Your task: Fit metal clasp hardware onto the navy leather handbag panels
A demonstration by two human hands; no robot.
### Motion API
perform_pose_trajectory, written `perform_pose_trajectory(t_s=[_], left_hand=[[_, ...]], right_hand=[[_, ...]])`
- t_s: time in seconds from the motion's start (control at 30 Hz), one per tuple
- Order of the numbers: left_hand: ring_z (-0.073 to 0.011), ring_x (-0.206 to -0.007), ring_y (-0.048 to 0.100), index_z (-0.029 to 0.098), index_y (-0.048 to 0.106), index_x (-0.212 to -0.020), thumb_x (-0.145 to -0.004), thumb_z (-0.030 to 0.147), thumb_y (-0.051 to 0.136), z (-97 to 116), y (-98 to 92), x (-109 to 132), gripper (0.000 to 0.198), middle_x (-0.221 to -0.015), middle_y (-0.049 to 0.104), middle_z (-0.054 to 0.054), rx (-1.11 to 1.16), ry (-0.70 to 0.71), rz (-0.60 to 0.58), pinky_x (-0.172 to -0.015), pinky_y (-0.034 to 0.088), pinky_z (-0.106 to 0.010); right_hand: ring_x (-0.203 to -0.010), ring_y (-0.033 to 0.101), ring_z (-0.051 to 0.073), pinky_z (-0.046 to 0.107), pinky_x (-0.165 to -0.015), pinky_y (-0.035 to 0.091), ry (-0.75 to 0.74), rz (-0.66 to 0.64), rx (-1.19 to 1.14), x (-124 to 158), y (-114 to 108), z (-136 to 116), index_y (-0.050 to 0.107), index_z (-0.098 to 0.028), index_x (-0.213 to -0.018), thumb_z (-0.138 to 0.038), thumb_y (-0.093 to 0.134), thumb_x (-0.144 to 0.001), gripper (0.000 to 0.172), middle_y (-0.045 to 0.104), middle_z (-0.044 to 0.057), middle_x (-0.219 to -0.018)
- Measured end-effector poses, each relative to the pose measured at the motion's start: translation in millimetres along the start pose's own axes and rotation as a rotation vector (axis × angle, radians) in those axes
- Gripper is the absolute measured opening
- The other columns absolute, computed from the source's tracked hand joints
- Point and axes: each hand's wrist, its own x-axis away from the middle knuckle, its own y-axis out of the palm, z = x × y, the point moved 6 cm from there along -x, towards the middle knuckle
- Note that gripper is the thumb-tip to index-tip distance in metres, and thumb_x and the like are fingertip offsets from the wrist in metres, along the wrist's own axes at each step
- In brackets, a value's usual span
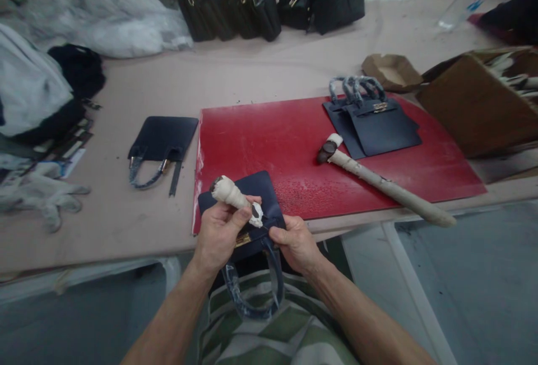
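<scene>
navy leather, and a clasp worked at the table's edge

grey cloth [33, 90] lies heaped at the far left. a flat navy piece [162, 141] with its handle rests on the table [126, 219] beside the red mat [294, 146]. at the mat's near corner the left hand [218, 233] is closed round a tape-wrapped tool [233, 195], its tip down against the navy bag panel [252, 191] that overhangs the table edge. the right hand [296, 241] pinches the panel just beside the gold clasp [244, 240]; the bag handle [252, 297] hangs below. to me this looks like work on the clasp fitting, and the next move calls for a firm hold and a true aim with the tip. further right a wrapped hammer [378, 183] lies on the mat near a stack of navy panels [378, 126]. the brown box [474, 107] at the right holds pale wrapped sticks [510, 70]; what the small cardboard tray [390, 70] holds i cannot tell.
</scene>
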Motion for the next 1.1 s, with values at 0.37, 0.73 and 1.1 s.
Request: perform_pose_trajectory(t_s=[0.37, 0.73, 1.1], left_hand=[[-0.0141, -0.094, 0.073, 0.022, 0.076, -0.104, -0.086, 0.041, 0.075, -4.8, -3.1, -1.9, 0.026, -0.109, 0.079, -0.003, 0.004, 0.024, 0.020, -0.085, 0.058, -0.021], [-0.0138, -0.088, 0.072, 0.019, 0.076, -0.104, -0.085, 0.047, 0.075, 4.2, 0.1, -0.6, 0.034, -0.099, 0.079, -0.006, -0.100, 0.023, 0.032, -0.079, 0.056, -0.019], [-0.0143, -0.085, 0.070, 0.018, 0.074, -0.104, -0.085, 0.050, 0.073, 22.4, -0.3, -3.4, 0.038, -0.086, 0.076, -0.004, -0.153, 0.018, 0.035, -0.074, 0.054, -0.019]], right_hand=[[-0.055, 0.057, 0.013, 0.021, -0.051, 0.050, 0.009, 0.001, -0.005, -2.7, 1.9, -1.9, 0.078, -0.013, -0.085, -0.047, 0.095, -0.062, 0.044, 0.066, 0.004, -0.070], [-0.052, 0.052, 0.010, 0.019, -0.050, 0.045, -0.006, 0.002, 0.017, -1.9, 4.6, -7.0, 0.074, -0.012, -0.076, -0.048, 0.095, -0.061, 0.044, 0.063, 0.002, -0.065], [-0.066, 0.066, 0.016, 0.020, -0.060, 0.052, 0.025, -0.255, 0.141, 2.4, 12.2, -26.0, 0.074, -0.011, -0.094, -0.040, 0.090, -0.071, 0.041, 0.072, 0.007, -0.080]])
